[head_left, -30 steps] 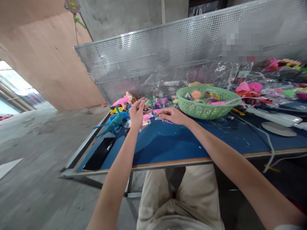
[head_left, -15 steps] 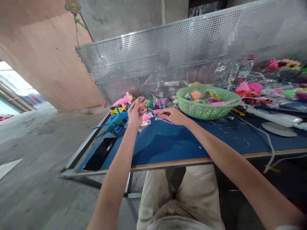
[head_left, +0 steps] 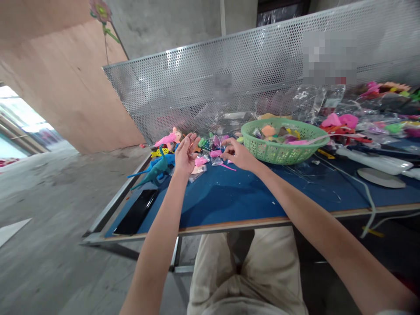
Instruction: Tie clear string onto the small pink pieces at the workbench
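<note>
My left hand (head_left: 185, 154) is raised above the blue table top (head_left: 229, 197), palm up, fingers loosely curled and apart, with nothing plainly in it. My right hand (head_left: 239, 155) reaches into a heap of small bagged toys (head_left: 213, 146), its fingers bent down onto a clear bag with a pink piece. A thin pink strip (head_left: 228, 166) lies on the table just under that hand. Teal and blue toy dinosaurs (head_left: 157, 168) lie left of my left hand, with a pink figure (head_left: 169, 136) behind them.
A green plastic basket (head_left: 284, 151) of toy parts stands right of my right hand. A perforated metal screen (head_left: 249, 83) closes off the back. A dark phone (head_left: 136, 211) lies at the table's left edge. White tools (head_left: 377, 164), a cable and more bagged toys fill the right side.
My right hand has moved forward off the pink strip and into the heap of bags. My left hand has dropped slightly and curled its fingers.
</note>
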Action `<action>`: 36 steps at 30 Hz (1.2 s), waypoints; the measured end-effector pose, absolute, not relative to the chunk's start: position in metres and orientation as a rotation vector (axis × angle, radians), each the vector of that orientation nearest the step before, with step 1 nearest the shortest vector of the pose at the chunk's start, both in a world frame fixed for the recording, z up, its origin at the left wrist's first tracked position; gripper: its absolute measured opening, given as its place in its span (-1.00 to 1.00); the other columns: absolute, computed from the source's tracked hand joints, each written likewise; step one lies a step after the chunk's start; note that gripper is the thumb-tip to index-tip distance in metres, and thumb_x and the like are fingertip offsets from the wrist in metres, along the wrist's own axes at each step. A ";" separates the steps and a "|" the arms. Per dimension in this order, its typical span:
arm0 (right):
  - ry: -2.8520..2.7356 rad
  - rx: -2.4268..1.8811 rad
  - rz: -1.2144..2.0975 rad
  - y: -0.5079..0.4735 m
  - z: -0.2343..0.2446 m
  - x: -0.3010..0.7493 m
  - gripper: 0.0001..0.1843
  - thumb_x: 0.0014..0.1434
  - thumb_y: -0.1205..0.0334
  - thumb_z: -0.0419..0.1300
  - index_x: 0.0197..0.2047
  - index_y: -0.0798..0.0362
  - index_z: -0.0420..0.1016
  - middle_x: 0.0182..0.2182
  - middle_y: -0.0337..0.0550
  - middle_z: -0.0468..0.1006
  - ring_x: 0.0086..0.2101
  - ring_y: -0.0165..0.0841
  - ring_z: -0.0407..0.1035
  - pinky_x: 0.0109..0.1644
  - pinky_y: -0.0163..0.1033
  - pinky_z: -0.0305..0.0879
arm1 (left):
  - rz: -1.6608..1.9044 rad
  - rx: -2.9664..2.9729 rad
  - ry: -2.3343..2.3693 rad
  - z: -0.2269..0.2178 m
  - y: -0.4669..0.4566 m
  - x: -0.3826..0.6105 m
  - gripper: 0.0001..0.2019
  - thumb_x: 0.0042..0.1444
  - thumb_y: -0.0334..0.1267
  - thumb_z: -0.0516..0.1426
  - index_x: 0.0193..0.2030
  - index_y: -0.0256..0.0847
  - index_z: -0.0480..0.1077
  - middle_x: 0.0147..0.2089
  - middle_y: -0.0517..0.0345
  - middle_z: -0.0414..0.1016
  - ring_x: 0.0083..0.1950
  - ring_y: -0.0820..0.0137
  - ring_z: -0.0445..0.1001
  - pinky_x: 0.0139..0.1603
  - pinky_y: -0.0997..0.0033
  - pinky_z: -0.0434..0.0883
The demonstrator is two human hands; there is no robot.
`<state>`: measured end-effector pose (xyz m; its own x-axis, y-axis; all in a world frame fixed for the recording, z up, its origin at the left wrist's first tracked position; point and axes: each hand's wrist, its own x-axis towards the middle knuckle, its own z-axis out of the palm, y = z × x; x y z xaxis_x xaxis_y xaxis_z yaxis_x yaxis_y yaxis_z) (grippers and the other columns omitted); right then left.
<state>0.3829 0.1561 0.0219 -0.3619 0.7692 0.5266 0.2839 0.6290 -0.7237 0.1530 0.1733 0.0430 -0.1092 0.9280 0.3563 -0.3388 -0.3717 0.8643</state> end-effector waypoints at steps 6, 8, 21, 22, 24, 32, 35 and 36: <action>-1.910 -0.866 0.691 0.156 0.026 0.385 -0.40 0.25 0.04 0.26 0.29 0.05 0.33 -0.42 -0.16 0.58 -0.44 -0.28 0.38 -0.32 -0.14 0.28 | 1.642 1.243 0.753 0.040 0.179 0.148 -0.62 0.30 -0.01 0.16 0.17 -0.09 0.47 0.26 0.04 0.48 0.30 0.17 0.44 -0.34 0.59 0.63; -1.927 -0.889 0.730 0.156 0.029 0.386 -0.53 0.25 0.02 0.24 0.15 0.08 0.51 -0.44 -0.13 0.58 -0.46 -0.31 0.35 -0.34 -0.16 0.25 | 1.635 1.249 0.758 0.041 0.179 0.147 -0.61 0.28 0.00 0.16 0.17 -0.08 0.48 0.24 0.05 0.50 0.29 0.18 0.45 -0.36 0.60 0.62; -1.766 -0.765 0.947 0.166 0.011 0.373 -0.63 0.10 -0.09 0.31 -0.34 0.09 0.60 -0.44 -0.14 0.60 -0.35 -0.31 0.43 -0.19 -0.19 0.32 | 1.733 1.296 0.757 0.041 0.176 0.151 -0.60 0.25 0.08 0.16 0.11 -0.08 0.47 0.18 -0.01 0.54 0.13 0.29 0.57 0.07 0.29 0.56; -1.727 -0.761 0.943 0.168 0.009 0.372 -0.62 0.08 -0.10 0.31 -0.33 0.09 0.60 -0.43 -0.14 0.60 -0.34 -0.31 0.43 -0.19 -0.19 0.32 | 1.741 1.287 0.763 0.040 0.177 0.153 -0.58 0.27 0.12 0.13 0.11 -0.08 0.46 0.21 -0.02 0.53 0.15 0.28 0.56 0.14 0.24 0.52; -1.611 -0.765 0.930 0.171 0.007 0.371 -0.60 0.05 -0.12 0.32 -0.30 0.08 0.61 -0.41 -0.14 0.60 -0.32 -0.30 0.44 -0.17 -0.18 0.33 | 1.729 1.245 0.797 0.037 0.177 0.157 -0.55 0.28 0.17 0.08 0.10 -0.10 0.45 0.25 -0.04 0.48 0.18 0.25 0.54 0.18 0.19 0.49; -1.431 -0.785 0.811 0.175 0.005 0.369 -0.54 0.09 -0.19 0.26 -0.23 0.07 0.58 -0.35 -0.10 0.59 -0.26 -0.25 0.47 -0.11 -0.15 0.37 | 1.408 1.459 0.847 0.020 0.169 0.183 -0.52 0.13 0.12 0.26 0.04 -0.20 0.50 0.13 -0.13 0.56 0.04 0.21 0.60 0.12 0.18 0.49; -1.608 -0.841 0.642 0.170 0.010 0.374 -0.62 0.19 -0.09 0.22 -0.20 0.06 0.62 -0.36 -0.08 0.63 -0.32 -0.23 0.46 -0.16 -0.13 0.34 | 1.620 1.501 0.830 0.021 0.172 0.178 -0.45 0.12 0.11 0.28 0.14 -0.17 0.44 0.17 -0.15 0.53 0.04 0.26 0.60 0.10 0.24 0.49; -1.678 -0.877 0.547 0.169 0.012 0.377 -0.66 0.23 -0.04 0.20 -0.20 0.06 0.63 -0.34 -0.06 0.65 -0.34 -0.22 0.45 -0.17 -0.12 0.31 | 1.695 1.507 0.800 0.024 0.173 0.174 -0.44 0.14 0.12 0.25 0.18 -0.15 0.41 0.21 -0.15 0.51 0.06 0.27 0.59 0.10 0.25 0.49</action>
